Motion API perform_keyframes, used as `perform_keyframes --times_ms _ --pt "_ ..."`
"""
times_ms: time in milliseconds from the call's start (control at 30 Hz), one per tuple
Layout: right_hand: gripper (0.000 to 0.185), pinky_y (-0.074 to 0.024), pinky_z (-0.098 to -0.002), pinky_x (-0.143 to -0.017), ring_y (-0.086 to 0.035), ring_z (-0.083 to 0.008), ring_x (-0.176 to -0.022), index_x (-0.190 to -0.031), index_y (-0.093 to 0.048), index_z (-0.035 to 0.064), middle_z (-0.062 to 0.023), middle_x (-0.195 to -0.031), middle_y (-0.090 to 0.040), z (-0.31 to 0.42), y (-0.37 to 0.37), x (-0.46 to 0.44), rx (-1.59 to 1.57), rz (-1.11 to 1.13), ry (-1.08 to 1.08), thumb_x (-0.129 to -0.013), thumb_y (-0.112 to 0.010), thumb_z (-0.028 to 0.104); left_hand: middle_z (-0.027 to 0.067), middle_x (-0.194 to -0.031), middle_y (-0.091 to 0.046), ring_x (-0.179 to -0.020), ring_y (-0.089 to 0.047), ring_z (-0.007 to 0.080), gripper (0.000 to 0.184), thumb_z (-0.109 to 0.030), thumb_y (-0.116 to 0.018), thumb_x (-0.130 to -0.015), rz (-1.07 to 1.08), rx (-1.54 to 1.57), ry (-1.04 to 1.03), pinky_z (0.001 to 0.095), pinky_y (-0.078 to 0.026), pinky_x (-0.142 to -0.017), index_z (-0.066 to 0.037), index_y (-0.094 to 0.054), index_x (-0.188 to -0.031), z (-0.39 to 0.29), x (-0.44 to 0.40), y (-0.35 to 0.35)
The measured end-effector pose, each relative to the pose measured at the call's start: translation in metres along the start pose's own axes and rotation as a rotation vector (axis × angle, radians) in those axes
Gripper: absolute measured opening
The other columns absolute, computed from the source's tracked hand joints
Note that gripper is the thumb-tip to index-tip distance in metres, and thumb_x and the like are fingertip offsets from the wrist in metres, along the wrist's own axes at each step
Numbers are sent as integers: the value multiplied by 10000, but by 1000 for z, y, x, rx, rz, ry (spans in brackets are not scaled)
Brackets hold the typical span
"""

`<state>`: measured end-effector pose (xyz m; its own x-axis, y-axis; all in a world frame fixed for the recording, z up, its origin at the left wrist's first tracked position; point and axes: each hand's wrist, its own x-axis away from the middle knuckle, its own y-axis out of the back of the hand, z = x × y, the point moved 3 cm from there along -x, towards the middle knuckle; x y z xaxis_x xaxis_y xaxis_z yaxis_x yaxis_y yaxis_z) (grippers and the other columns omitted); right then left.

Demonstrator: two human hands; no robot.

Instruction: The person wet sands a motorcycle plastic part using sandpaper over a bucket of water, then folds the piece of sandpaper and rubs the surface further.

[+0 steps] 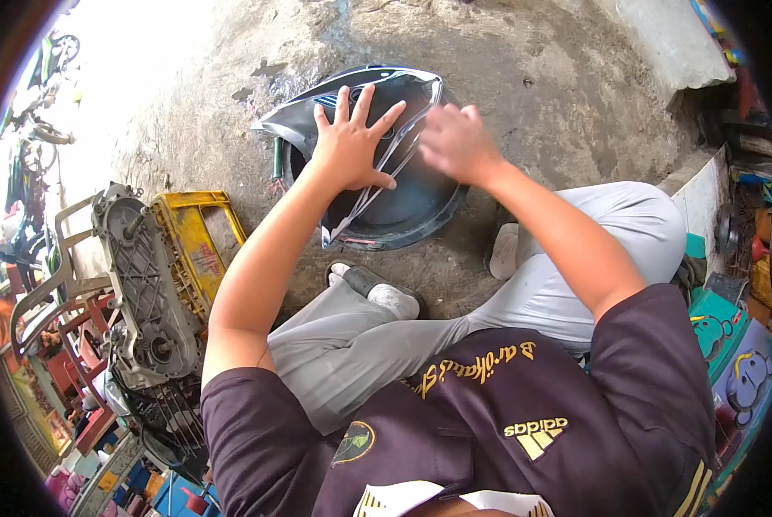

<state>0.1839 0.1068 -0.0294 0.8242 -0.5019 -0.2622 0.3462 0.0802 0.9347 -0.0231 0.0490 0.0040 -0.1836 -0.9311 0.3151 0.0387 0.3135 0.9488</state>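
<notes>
A dark, glossy panel with white and blue edging, like a motorcycle body panel [403,79], lies across a round black basin [420,234]. My left hand [351,142] rests palm down on the panel with its fingers spread, holding nothing. My right hand [463,146] is at the panel's right edge, above the basin. Motion smears its fingers, which look bent; whether anything is in them I cannot make out. The basin's inside is partly covered by the panel, and a greyish surface shows in it below my right hand.
My legs and sandalled feet [395,297] are just in front of the basin. To the left stand a metal engine casing [140,284] and a yellow crate [205,246]. At right are a concrete ledge [670,43] and a green box [713,319]. Wet concrete floor [532,112] surrounds the basin.
</notes>
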Motion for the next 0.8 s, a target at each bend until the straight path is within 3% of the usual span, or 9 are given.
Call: perform_keyframes --times_ms 100,267,400,533,633,767,800 --pt "158 -458 -462 -871 -624 -230 -1034 -892 -717 163 -17 -1031 -591 -21 -2 0 -28 -67 -190 -903 -748 317 208 -1800 -149 -1619 -170 555 1386 -691 -938 -614 0 -1 -8 814 -265 -1188 -431 -163 -1734 0 2 3" --pt "157 -450 -474 -830 -629 -245 -994 -892 -726 144 -35 -1016 -616 11 0 -1 -45 2 42 -885 -756 298 212 -1798 -151 -1618 -170 557 1381 -685 -939 -616 12 3 -8 815 -258 -1191 -430 -168 -1733 -1 -1 2" --pt "151 -448 -467 -829 -625 -232 -1018 -885 -724 168 -23 -1010 -610 -27 0 -4 -21 -110 -194 -882 -762 314 216 -1797 -154 -1618 -171 556 1381 -672 -945 -616 -1 16 -10 817 -249 -1191 -431 -170 -1733 -1 3 4" --pt "176 -443 -479 -852 -639 -237 -1009 -899 -727 177 -19 -1035 -614 15 -4 3 -96 67 37 -897 -755 351 214 -1796 -161 -1617 -177 556 1379 -666 -947 -616 -14 18 -14 819 -256 -1185 -432 -172 -1732 0 1 0" --pt "188 -441 -482 -859 -646 -237 -1014 -894 -718 169 -24 -1036 -627 3 -3 4 -34 10 7 -905 -746 355 213 -1796 -164 -1614 -183 557 1377 -668 -947 -614 -26 11 -17 819 -263 -1180 -433 -177 -1731 0 2 1" --pt "185 -443 -470 -857 -667 -234 -938 -883 -699 151 -28 -960 -640 -16 -3 2 -57 -25 -193 -919 -726 331 211 -1796 -162 -1612 -186 559 1372 -679 -941 -614 -28 6 -9 818 -273 -1176 -433 -181 -1730 0 3 1" --pt "181 -441 -461 -857 -674 -229 -911 -866 -699 152 -24 -939 -640 -10 -5 2 -62 -46 -141 -924 -715 323 210 -1796 -163 -1612 -186 560 1371 -684 -939 -614 -29 -1 -14 819 -276 -1174 -433 -182 -1730 0 2 0"
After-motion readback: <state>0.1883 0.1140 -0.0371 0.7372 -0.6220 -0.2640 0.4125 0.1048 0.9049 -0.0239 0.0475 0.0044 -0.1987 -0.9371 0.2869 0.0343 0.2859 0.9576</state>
